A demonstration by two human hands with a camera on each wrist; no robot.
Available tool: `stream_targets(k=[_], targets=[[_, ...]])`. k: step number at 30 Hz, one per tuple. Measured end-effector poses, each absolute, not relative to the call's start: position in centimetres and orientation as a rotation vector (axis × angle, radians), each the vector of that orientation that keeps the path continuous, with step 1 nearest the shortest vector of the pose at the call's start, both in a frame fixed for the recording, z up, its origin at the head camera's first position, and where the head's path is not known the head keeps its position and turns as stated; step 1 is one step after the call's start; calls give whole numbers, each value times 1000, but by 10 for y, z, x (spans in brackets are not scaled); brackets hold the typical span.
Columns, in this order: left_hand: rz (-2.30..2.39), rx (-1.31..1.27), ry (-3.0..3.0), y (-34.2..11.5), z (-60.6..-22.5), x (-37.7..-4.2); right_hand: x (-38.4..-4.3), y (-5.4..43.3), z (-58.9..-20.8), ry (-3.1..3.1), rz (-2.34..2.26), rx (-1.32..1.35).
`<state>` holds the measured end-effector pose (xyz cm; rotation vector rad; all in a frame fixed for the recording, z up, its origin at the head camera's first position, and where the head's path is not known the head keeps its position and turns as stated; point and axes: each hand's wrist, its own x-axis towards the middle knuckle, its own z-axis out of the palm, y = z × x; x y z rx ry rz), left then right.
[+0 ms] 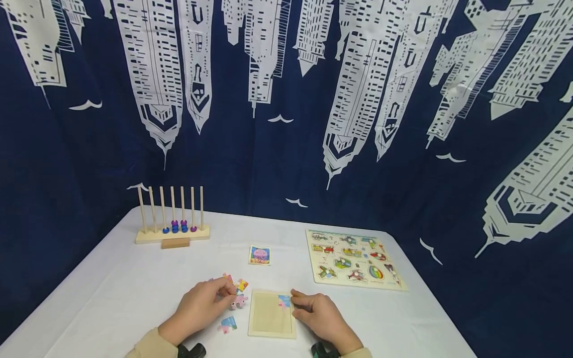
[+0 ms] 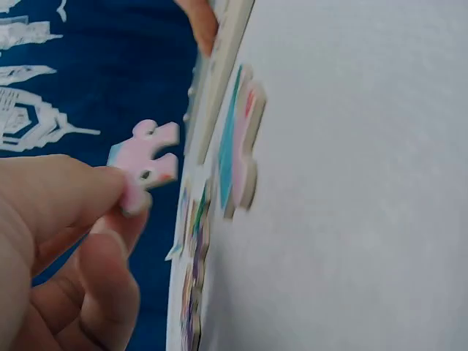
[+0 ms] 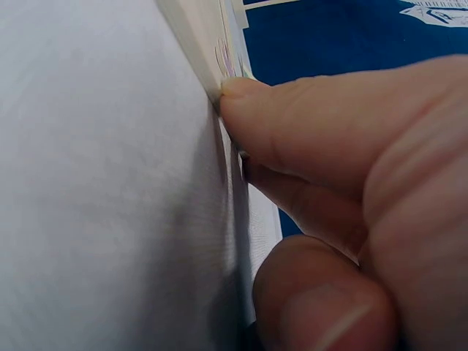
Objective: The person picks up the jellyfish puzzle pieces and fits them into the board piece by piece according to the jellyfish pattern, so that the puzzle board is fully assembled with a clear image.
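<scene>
Left hand (image 1: 202,302): pinched pink piece (image 2: 134,157) beside the tray's (image 1: 268,320) left edge;
Right hand (image 1: 320,313): rested partly open, touching the tray's right edge;
Tray: carried blue piece (image 1: 284,300), far right corner

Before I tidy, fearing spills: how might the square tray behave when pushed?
With its raised rim, the tray is probably stiff. Lying flat, it should slide rather than tip. The corner piece may shift, having bare space beside it.

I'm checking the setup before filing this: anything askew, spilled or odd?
Yes: the skyline on the backdrop is upside down, its spires pointing downward. Nothing looks spilled or damaged; the loose pieces left of the tray seem ordinary.
</scene>
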<state>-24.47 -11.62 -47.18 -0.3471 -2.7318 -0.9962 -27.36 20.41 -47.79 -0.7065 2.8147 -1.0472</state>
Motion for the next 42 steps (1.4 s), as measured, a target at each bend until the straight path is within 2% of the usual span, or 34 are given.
stream_targets(k=[15, 27, 42], targets=[[-1163, -523, -2730, -83, -466, -263, -274, 204, -476, 2822, -1021, -684], [-1220, -569, -2760, -56, -465, -278, -277, 204, -476, 2830, -1008, -723], [-1069, -548, -2775, -48, -486, -281, -276, 203, -476, 2830, -1007, -717]])
